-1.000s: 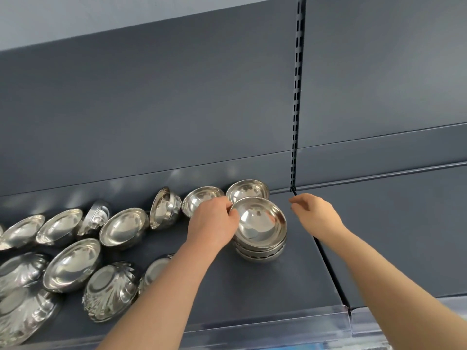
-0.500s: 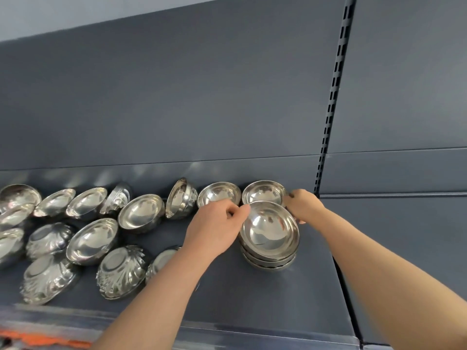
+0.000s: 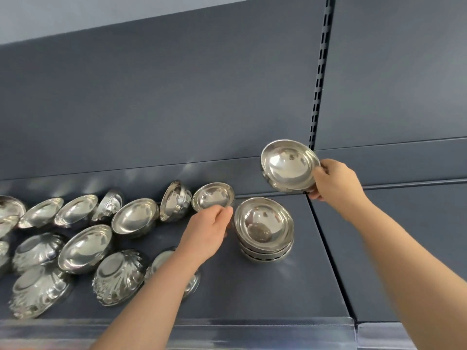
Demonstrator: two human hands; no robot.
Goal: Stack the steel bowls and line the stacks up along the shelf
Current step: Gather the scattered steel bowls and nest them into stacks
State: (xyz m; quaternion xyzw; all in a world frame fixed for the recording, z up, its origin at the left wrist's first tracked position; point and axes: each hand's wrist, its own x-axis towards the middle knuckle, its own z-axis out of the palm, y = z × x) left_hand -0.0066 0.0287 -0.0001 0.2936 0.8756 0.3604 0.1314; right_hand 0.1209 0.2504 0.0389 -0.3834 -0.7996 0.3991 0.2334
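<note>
Shiny silver steel bowls [image 3: 264, 223], some with fluted petal pattern, on dark grey-blue shelf [image 3: 252, 294].

Right hand [image 3: 336, 181] holds bowl [image 3: 290, 165] above stack [image 3: 265, 229]; left hand [image 3: 206, 231] grips small bowl [image 3: 212, 197].

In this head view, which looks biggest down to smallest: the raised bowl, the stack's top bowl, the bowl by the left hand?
1. The raised bowl and the stack's top bowl: look alike, so unranked.
2. The small bowl by the left hand: smaller.
</note>
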